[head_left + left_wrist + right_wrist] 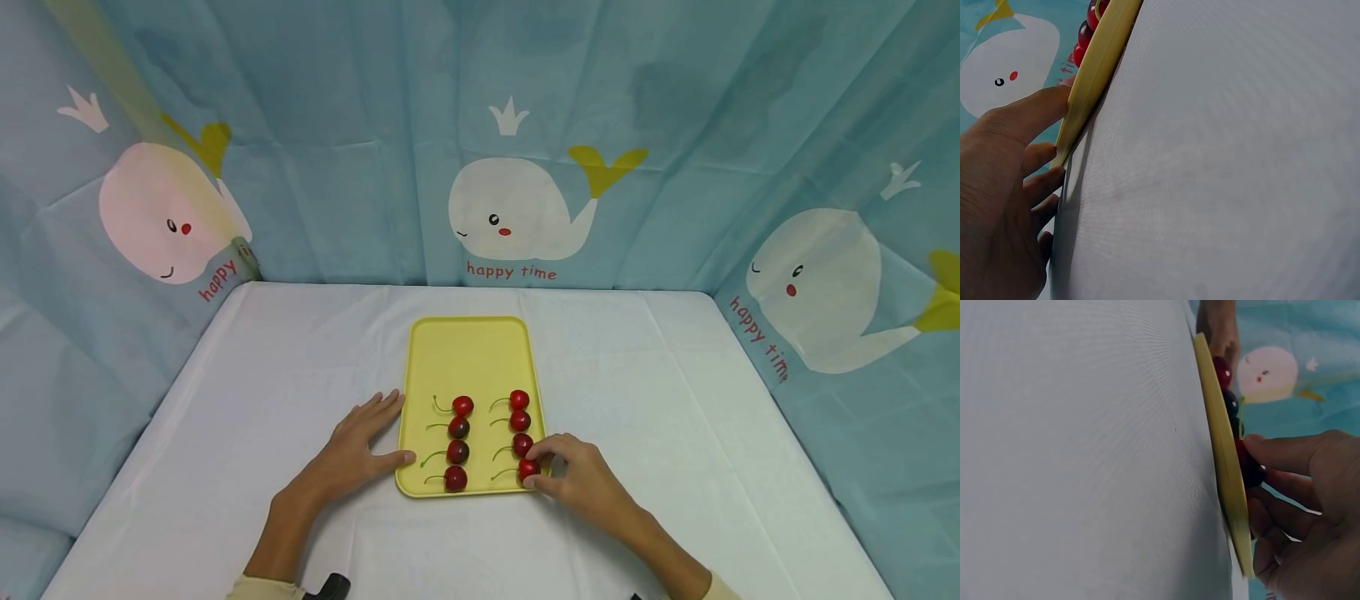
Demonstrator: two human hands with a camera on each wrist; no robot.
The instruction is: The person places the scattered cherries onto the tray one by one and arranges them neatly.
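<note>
A yellow tray (468,350) lies on the white table, bearing two columns of red cherries with green stems pointing left. My right hand (581,479) pinches the nearest cherry (528,471) of the right column between thumb and fingers, at the tray's near right corner. Just beyond it sits another cherry (522,446). The left column ends in a dark red cherry (455,478) near the front rim. My left hand (348,454) rests at the tray's left edge, fingers extended, its thumb (1038,112) on the rim in the left wrist view.
White cloth (300,358) covers the table around the tray. Blue curtains (330,167) printed with whales (517,208) stand along the back and both sides. Dark wrist gear (330,587) shows beside the left sleeve.
</note>
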